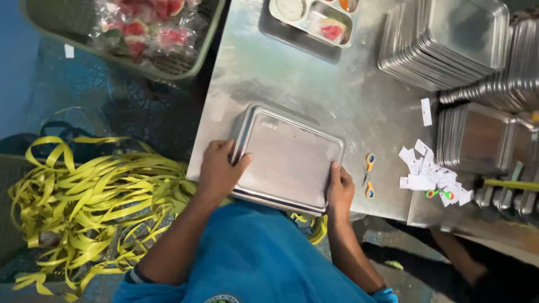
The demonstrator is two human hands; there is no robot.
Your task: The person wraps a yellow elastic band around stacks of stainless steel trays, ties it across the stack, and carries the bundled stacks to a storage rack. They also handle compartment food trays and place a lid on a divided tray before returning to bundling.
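Observation:
A flat rectangular steel tray with its lid on (289,157) lies on the steel table (337,95) at the near edge. My left hand (220,171) grips its left side, thumb over the rim. On the tray's right near corner rests my right hand (339,191), fingers pressed against the edge. Both hands hold the tray between them.
Small orange-handled scissors (369,175) and a heap of white paper slips (429,174) lie right of the tray. Stacks of steel lids (449,42) fill the far right. A compartment tray with fruit (314,19) sits farther back. A green crate of wrapped fruit (143,31) and yellow strapping (95,196) are on the left.

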